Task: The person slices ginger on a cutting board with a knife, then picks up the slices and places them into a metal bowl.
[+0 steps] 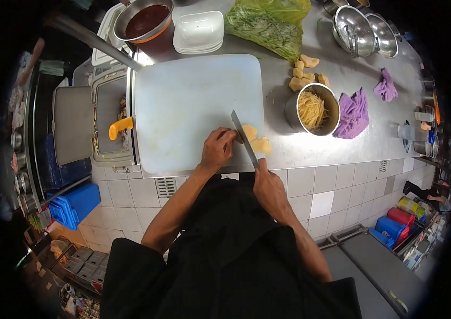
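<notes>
My right hand [269, 186] grips the handle of a kitchen knife [244, 139], its blade pointing away from me over the white cutting board [183, 106]. Beside the blade, my left hand [218, 149] has its fingers bunched, the tips at the knife's left face; whatever they hold is hidden. Pale yellow slices [260, 145], which look like peeled ginger, lie on the board just right of the blade. Farther back on the steel counter sit several peeled knobs [301, 82] of the same colour. A metal pot [292, 114] near them holds thin yellow shreds [312, 110].
Purple cloths [354, 114] lie right of the pot. Behind the board stand stacked white bowls [199, 33], a bowl of dark red liquid [148, 22] and a green plastic bag [268, 26]. Left is an open bin [109, 90] with an orange handle [121, 128]; metal bowls [354, 32] sit back right.
</notes>
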### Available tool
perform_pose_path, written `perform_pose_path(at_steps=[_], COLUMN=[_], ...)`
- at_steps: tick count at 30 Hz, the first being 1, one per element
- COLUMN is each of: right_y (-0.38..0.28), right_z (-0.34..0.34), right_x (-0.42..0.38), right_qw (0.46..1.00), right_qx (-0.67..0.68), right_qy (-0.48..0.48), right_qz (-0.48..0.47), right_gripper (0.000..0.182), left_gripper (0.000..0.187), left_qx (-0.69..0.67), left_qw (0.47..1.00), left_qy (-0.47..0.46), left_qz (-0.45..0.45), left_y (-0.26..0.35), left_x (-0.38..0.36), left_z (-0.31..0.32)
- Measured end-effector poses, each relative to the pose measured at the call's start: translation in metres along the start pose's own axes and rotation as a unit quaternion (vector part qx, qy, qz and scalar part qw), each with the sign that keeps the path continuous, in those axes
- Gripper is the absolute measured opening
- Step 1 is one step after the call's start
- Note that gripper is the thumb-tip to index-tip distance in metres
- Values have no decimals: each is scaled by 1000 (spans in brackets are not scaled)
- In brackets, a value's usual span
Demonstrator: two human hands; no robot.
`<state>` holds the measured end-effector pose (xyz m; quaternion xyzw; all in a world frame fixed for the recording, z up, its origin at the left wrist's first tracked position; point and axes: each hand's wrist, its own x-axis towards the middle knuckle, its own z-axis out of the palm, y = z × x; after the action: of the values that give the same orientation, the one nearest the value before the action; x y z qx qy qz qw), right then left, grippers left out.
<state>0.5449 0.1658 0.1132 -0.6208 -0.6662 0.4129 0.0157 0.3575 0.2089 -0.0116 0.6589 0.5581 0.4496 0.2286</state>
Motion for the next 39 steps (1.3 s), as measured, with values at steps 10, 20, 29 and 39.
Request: perform_pose_path(at_steps=[10, 20, 29, 39], right_y=[-20, 10, -19, -23], right_z=[-22, 24, -19, -25], right_x=[-26, 12, -20, -28], right_qw=[997, 998, 999, 997], right_qx=[-11, -4, 3, -8], right_qy=[-52, 44, -23, -49], right_qz=[53, -45, 24, 56], right_gripper=[24, 14, 14, 16], left_gripper=[29, 25, 22, 23], left_qx=[4, -4, -1, 5], left_qw=[1000, 1000, 1000, 1000], left_qy=[-23, -10, -24, -18], left_qz=[-3, -8, -11, 1], left_y=[1, 3, 0, 2], left_x=[3, 7, 2, 5], left_z=[-2, -3, -2, -3])
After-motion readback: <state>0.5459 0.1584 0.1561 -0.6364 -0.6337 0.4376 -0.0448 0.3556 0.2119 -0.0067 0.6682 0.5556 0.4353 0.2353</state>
